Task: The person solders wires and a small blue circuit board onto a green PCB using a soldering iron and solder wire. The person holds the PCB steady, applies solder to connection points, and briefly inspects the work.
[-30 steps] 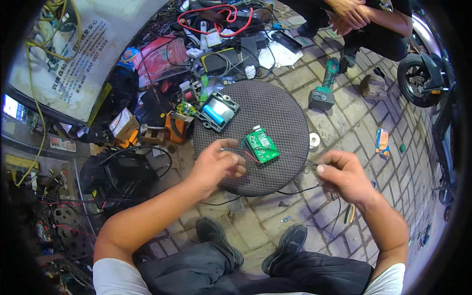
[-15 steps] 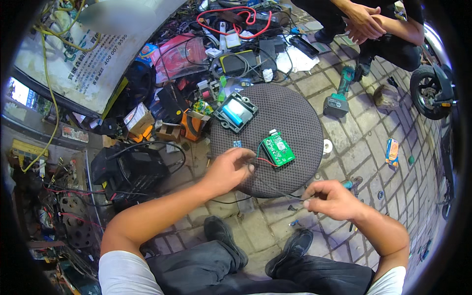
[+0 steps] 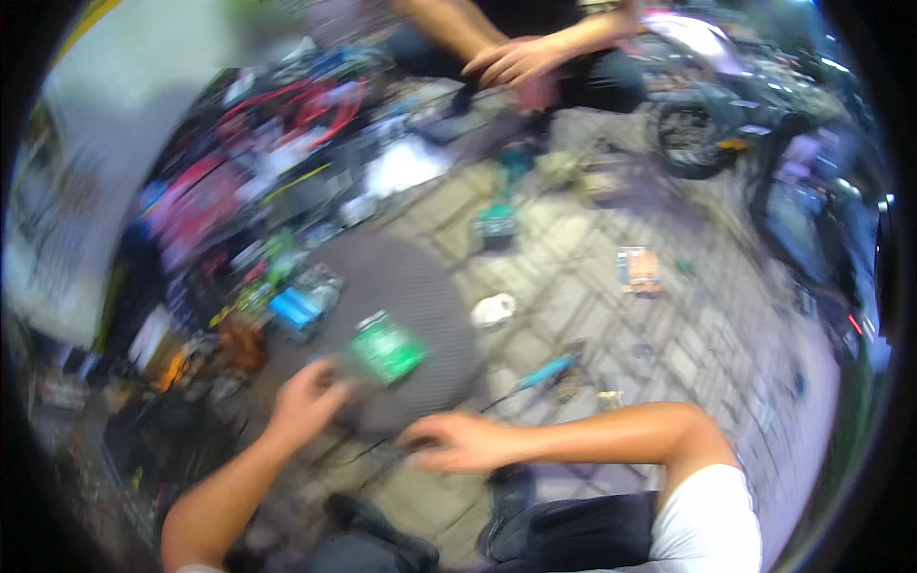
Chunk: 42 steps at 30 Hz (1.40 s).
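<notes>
Motion blurs the whole view. A green circuit board [image 3: 388,349] lies on the round dark stool top [image 3: 435,286], with an open dark casing holding a blue cylinder [image 3: 298,304] at its far left. My left hand [image 3: 308,401] is at the near left of the board, thumb and fingers closed over the thin black cable, their tips smeared. My right hand [image 3: 463,441] is at the stool's near edge, fingers curled in a pinch; what is between them is too blurred to make out.
A blue-handled tool [image 3: 549,371] lies right of the stool, beside a white roll [image 3: 493,310]. Farther off are a green cordless tool [image 3: 496,224] and an orange packet [image 3: 639,270]. Another person's hands [image 3: 521,62] rest together at the back. Cluttered parts fill the left.
The view has swung rightward, so the stool appears farther left and blurred. My right hand has come closer to my left. The board and casing remain on the stool.
</notes>
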Each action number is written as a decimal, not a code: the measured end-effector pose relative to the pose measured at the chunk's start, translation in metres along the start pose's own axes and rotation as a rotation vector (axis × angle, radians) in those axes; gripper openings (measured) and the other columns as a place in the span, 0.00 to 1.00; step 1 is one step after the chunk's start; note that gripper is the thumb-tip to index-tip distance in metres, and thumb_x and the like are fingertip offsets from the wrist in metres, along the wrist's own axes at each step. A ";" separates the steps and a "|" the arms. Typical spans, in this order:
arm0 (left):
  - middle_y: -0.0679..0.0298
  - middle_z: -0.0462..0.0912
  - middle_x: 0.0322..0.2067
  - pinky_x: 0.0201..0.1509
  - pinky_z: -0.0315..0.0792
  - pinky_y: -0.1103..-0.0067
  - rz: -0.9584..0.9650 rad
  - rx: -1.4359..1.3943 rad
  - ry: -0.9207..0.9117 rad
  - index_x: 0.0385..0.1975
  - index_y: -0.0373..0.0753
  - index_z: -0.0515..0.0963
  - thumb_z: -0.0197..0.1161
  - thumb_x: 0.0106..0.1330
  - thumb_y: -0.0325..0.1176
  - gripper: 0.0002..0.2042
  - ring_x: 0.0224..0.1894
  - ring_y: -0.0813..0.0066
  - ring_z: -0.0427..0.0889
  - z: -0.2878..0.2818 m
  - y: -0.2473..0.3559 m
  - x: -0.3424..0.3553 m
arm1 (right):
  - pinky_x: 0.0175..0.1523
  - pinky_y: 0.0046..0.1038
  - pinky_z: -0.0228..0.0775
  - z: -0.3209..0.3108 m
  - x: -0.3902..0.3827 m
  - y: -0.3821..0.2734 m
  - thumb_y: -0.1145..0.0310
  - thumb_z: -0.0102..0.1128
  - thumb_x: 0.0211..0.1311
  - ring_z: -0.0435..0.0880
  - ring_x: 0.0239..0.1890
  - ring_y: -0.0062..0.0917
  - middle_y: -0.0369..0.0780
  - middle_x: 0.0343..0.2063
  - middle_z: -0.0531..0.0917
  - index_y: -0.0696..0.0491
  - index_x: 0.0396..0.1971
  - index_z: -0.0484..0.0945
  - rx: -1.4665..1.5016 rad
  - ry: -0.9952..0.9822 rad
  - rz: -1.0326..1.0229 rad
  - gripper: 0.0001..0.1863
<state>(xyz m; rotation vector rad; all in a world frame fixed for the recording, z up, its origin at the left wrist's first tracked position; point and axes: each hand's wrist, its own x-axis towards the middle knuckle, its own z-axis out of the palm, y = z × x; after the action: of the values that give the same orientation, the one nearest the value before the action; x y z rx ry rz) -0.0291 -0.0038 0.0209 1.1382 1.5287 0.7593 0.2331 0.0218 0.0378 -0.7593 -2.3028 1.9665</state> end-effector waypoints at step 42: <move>0.48 0.82 0.39 0.43 0.72 0.69 0.506 0.695 0.042 0.46 0.34 0.76 0.60 0.64 0.34 0.14 0.39 0.53 0.81 0.009 0.051 -0.009 | 0.39 0.40 0.72 -0.018 0.077 0.037 0.59 0.66 0.43 0.80 0.34 0.45 0.48 0.29 0.81 0.56 0.34 0.80 -0.239 0.628 -0.307 0.19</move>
<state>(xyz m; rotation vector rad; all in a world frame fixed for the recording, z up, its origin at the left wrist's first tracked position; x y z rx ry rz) -0.0061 0.0049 0.0676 2.0887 1.6035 0.5802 0.1838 0.0702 -0.0156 -0.8239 -2.1084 1.1277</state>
